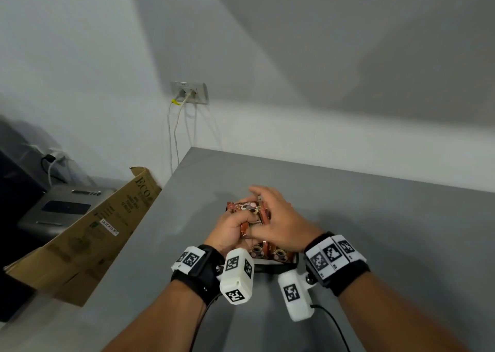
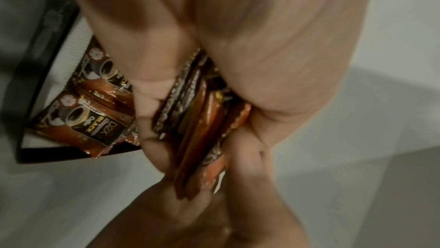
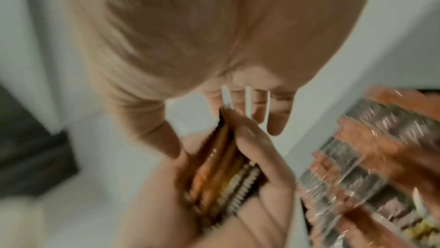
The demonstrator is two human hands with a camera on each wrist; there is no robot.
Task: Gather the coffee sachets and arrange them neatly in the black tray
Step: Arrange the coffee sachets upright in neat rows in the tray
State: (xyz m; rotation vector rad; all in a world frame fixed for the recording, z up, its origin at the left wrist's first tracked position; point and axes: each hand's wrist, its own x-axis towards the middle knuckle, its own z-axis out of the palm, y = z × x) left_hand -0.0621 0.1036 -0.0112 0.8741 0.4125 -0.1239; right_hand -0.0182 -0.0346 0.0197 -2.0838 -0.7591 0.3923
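Note:
My left hand [image 1: 233, 227] grips a stack of brown and black coffee sachets [image 1: 245, 208] on edge, just above the table; in the left wrist view its fingers [image 2: 147, 112] curl round the stack [image 2: 197, 120]. Resting against the top and right side of that stack is my right hand [image 1: 270, 212], its fingers [image 3: 258, 105] straight and spread. Below both hands lies the black tray [image 2: 33, 105], with sachets [image 2: 90, 118] flat inside it. In the head view the wrists hide most of the tray [image 1: 267, 267], and only a few sachets [image 1: 269, 252] show.
The grey table [image 1: 375, 217] ends at a left edge beside a tilted cardboard box [image 1: 88, 231]. A grey appliance [image 1: 61, 209] sits further left. A wall socket [image 1: 188, 91] with hanging cables is behind the table's far left corner.

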